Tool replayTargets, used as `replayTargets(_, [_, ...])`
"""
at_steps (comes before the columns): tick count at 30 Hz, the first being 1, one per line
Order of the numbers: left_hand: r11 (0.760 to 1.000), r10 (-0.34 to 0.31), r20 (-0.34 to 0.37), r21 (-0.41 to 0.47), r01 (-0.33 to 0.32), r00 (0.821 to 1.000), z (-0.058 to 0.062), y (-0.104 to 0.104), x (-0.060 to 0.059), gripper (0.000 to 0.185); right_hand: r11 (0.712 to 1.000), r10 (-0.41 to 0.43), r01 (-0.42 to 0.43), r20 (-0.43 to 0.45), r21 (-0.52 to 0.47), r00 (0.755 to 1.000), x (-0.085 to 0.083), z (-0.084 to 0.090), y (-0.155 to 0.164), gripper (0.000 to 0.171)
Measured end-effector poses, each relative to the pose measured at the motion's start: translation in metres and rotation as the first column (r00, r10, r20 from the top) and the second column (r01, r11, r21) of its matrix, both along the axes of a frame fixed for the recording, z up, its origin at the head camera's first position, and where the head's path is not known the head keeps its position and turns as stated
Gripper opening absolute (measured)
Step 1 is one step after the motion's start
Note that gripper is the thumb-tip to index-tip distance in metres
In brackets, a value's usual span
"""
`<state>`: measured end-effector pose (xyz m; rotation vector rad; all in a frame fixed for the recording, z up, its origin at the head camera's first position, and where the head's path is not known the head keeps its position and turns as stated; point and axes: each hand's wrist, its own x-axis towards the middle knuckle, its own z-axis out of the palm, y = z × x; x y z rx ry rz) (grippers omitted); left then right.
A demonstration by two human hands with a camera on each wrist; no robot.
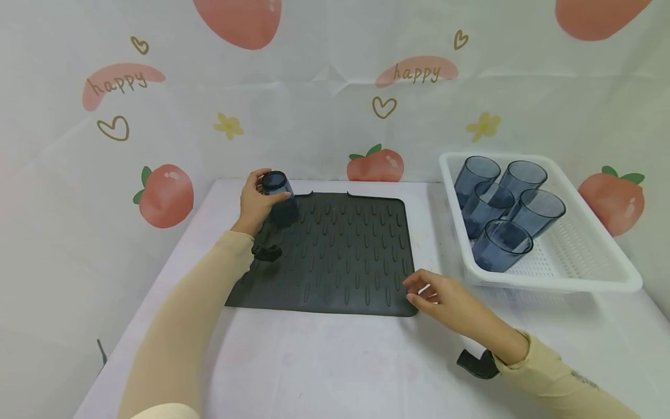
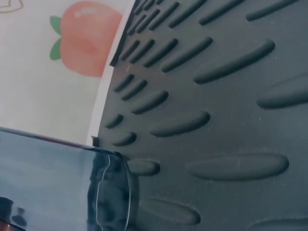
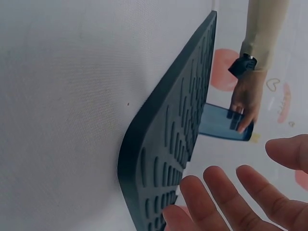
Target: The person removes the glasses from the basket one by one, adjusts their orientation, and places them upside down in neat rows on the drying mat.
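My left hand [image 1: 255, 205] grips a blue-tinted clear drinking glass [image 1: 285, 213], thumb along one side and fingers round the other. The glass is upside down, its thick base on top and its rim at the back left corner of a dark ridged drying mat [image 1: 340, 256]. In the left wrist view the glass [image 2: 48, 178] has its rim end right at the mat's ridges. By the mat's front right corner, my right hand [image 1: 442, 297] holds nothing, fingers loosely bent. Spread fingers [image 3: 216, 192] show in the right wrist view.
A white perforated basket [image 1: 576, 282] stands at the right with several matching blue glasses [image 1: 502, 244] inside, mouths upward. Behind the white table [image 1: 314, 366] hangs a white backdrop [image 1: 309, 116] printed with peaches and hearts.
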<state>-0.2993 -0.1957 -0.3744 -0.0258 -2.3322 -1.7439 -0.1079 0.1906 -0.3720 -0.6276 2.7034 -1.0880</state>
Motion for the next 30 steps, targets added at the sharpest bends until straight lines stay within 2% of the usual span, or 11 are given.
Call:
replayTargets(17, [0.99, -0.054, 0.053, -0.127, 0.061, 0.997, 0.0011, -0.0047, -0.0005, 0.077, 1.0, -0.006, 0.006, -0.013, 0.017, 1.0, 0.0006, -0.0029, -0.0006, 0.017])
replayTargets(24, [0.992, -0.06, 0.062, -0.111, 0.066, 0.996, -0.0032, -0.0087, -0.004, 0.079, 1.0, -0.001, 0.001, -0.001, 0.008, 1.0, 0.0008, -0.0009, -0.0022, 0.018])
replayTargets(30, [0.992, -0.068, 0.062, -0.101, 0.075, 0.996, -0.0023, -0.0095, -0.0024, 0.079, 1.0, -0.003, 0.003, 0.005, -0.008, 1.0, -0.0001, 0.0006, -0.0028, 0.017])
